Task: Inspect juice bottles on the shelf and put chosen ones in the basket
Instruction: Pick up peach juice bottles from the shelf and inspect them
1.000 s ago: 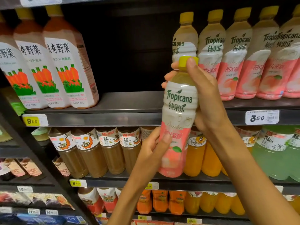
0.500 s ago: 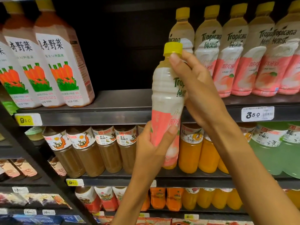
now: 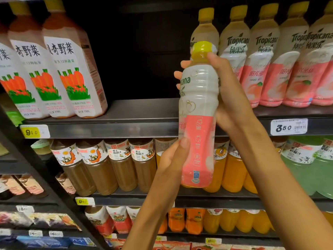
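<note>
Up close, both hands hold one Tropicana peach bottle [image 3: 197,112] upright in front of the shelves, off the shelf. Left hand [image 3: 171,159] has its grip clamped on the pink lower part, thumb pressed on the label's front-left edge. Right hand [image 3: 228,91] wraps the upper white section from the right & behind, thumb just under the yellow cap [image 3: 202,46], fingertips [image 3: 180,73] showing past the bottle's left side. Label is turned so only "cana" of the logo shows at left. Behind, on the upper shelf [image 3: 144,123], a row of same Tropicana bottles [image 3: 270,60] stands at right, w/ a 3.50 price tag [image 3: 289,126] below; carrot juice bottles [image 3: 59,73] stand at left, dark gap between. Next shelf down: brown juice bottles [image 3: 111,166], orange juice bottles [image 3: 232,170], green ones [image 3: 310,165] far right.
</note>
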Demonstrator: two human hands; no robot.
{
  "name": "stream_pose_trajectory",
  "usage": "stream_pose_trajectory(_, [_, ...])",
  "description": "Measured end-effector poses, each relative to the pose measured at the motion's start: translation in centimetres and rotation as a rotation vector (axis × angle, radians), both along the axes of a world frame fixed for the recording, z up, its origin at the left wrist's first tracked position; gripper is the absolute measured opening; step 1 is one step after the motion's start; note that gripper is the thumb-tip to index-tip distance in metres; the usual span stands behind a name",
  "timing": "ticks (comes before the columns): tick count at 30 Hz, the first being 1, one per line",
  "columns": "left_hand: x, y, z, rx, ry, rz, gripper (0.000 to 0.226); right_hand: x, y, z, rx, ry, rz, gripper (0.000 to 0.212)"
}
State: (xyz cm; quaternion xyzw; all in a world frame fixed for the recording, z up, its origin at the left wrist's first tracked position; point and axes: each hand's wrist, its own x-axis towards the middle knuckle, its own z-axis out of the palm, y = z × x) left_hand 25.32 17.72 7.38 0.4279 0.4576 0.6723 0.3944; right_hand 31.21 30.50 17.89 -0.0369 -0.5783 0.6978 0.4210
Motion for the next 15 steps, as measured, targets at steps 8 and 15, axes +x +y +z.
stream_pose_trajectory(8, [0.9, 0.5, 0.2, 0.129, 0.233, 0.261, 0.035, 0.6, -0.1, 0.3, 0.099, -0.038, -0.051, 0.027])
stream_pose_trajectory(15, [-0.2, 0.1, 0.3, 0.097, 0.128, 0.056, 0.045, 1.1, 0.3, 1.2, -0.022, 0.151, 0.214, 0.030])
